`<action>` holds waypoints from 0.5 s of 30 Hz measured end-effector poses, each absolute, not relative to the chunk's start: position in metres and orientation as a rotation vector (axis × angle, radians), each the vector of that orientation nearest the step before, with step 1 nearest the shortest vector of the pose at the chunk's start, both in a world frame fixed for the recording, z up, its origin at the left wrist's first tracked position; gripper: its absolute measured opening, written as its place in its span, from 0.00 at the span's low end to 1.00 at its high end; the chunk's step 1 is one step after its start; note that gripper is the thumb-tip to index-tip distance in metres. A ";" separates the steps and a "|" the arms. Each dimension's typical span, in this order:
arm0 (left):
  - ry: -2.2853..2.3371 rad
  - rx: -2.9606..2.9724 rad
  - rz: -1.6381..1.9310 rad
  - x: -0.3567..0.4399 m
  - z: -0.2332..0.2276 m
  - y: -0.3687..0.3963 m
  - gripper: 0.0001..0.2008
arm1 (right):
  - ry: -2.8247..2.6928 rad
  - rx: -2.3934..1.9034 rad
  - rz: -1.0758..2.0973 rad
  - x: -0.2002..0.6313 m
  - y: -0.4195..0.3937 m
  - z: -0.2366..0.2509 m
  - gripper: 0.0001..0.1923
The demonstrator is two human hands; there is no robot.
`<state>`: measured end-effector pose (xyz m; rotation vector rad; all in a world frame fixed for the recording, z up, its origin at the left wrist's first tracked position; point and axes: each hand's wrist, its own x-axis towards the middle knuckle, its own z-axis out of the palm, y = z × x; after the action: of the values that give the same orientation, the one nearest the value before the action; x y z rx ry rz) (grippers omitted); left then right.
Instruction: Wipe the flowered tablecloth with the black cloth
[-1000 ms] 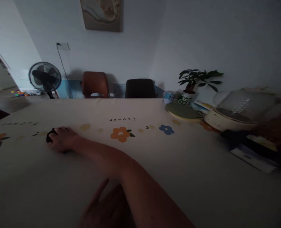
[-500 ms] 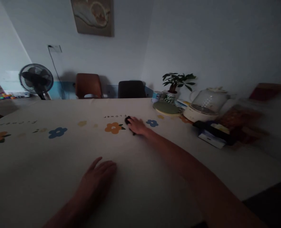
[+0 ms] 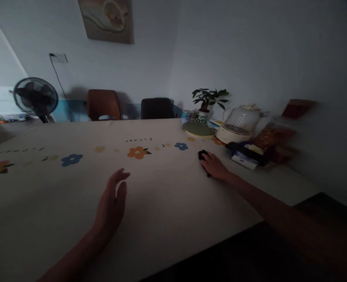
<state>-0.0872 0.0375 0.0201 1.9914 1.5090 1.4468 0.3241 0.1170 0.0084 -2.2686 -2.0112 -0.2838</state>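
My right hand (image 3: 216, 166) is closed over a small black object (image 3: 202, 154) on the pale tablecloth (image 3: 167, 188). The fingers cover most of it, so its kind cannot be made out; a dark end pokes out on the near side. To its upper left lies a printed blue flower (image 3: 181, 146). My left hand (image 3: 111, 201) holds nothing. It is above the near part of the cloth, thumb and fingers apart and gently curved, below a printed orange flower (image 3: 138, 152).
At the right stand a glass kettle (image 3: 240, 121) on a white base, a dark tray (image 3: 248, 155) with packets, and a blurred jar (image 3: 276, 135). Behind are a green round mat (image 3: 198, 129), a can (image 3: 186, 116) and a potted plant (image 3: 203, 114). Two chairs and a fan (image 3: 36, 97) stand beyond.
My right hand has slid right and toward me with the black object, from beside the orange flower. My left hand has turned, its thumb and fingers now curved apart. The view has shifted rightward.
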 end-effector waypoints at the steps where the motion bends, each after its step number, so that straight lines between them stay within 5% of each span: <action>1: 1.461 2.087 1.458 -0.084 0.021 0.032 0.15 | -2.056 -2.246 -0.247 0.311 0.115 0.006 0.25; 9: 0.856 2.660 1.450 -0.072 0.046 -0.003 0.20 | -2.385 -1.825 -0.115 0.137 0.121 -0.003 0.31; 15: 0.886 2.602 1.571 -0.084 0.063 -0.006 0.19 | -2.477 -1.379 0.050 -0.033 0.135 0.004 0.29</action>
<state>-0.0844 -0.0058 0.0627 2.6025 0.8859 1.5714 -0.0326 0.1353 0.0043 -1.3791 -2.4772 0.0502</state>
